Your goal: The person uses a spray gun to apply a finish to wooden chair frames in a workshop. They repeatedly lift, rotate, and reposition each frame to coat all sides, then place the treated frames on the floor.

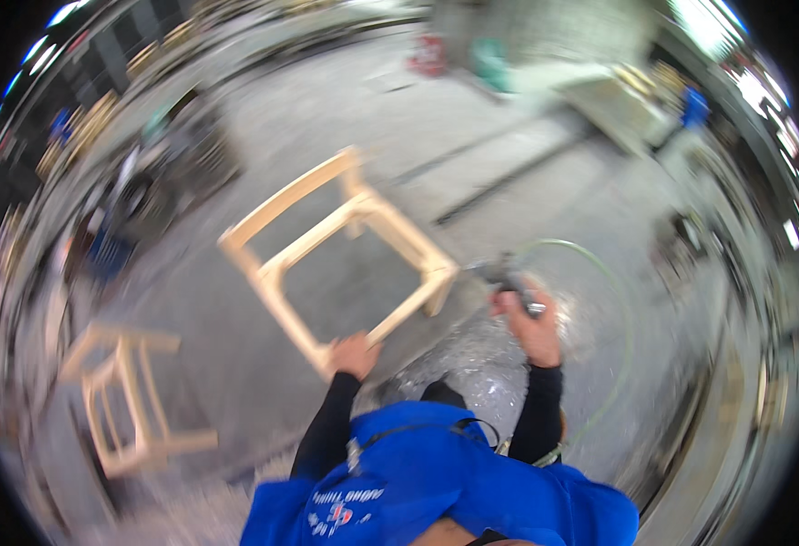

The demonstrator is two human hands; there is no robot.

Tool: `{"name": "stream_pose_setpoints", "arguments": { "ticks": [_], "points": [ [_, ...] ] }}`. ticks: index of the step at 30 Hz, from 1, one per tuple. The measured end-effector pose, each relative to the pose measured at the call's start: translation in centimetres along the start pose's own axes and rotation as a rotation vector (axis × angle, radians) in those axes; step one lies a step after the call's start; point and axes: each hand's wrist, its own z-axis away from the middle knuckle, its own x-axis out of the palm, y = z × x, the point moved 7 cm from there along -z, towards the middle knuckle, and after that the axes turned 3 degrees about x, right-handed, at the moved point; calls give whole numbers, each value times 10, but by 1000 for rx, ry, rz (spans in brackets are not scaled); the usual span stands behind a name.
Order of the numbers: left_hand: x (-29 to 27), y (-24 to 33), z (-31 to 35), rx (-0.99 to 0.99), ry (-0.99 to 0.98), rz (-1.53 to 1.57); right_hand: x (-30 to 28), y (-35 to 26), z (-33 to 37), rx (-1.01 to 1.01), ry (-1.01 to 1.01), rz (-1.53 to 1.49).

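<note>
A bare, pale wooden chair frame point(306, 246) stands tilted in front of me, with a curved back rail and an open seat. My left hand point(354, 355) is closed round its near corner. My right hand point(529, 323) is wrapped round a small grey metal air tool point(513, 284), held to the right of the frame and apart from it. The tool is blurred, so its exact kind is unclear. A thin pale green hose point(624, 309) loops out from the tool to the right and back toward my right forearm.
A second wooden chair frame point(126, 400) lies on its side at the lower left. Dark machinery point(167, 168) stands at the far left. Beyond are a green object point(490, 64), a red one point(427, 56) and a pale board point(613, 109). Shiny plastic-like sheeting point(481, 369) covers the floor near me.
</note>
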Motion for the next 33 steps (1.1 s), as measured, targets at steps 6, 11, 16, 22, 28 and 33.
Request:
{"name": "stream_pose_setpoints", "arguments": {
  "ticks": [6, 11, 16, 22, 28, 33],
  "points": [
    [-11, 16, -14, 17, -44, -51, -14, 19, 27, -8, -26, -73],
    [-13, 7, -21, 81, -60, -53, -27, 32, 55, 14, -31, 26],
    [-46, -9, -25, 157, -11, 48, -37, 58, 66, -31, 1, 17],
    [-80, -19, -42, 185, 80, 20, -23, 80, 48, -161, -12, 36],
    [-118, -75, -40, 1, 355, -162, 4, 101, 58, -161, 6, 22],
    [-153, -125, -49, -71, 638, -3, -15, 89, 63, -126, 109, 68]
  ]
}}
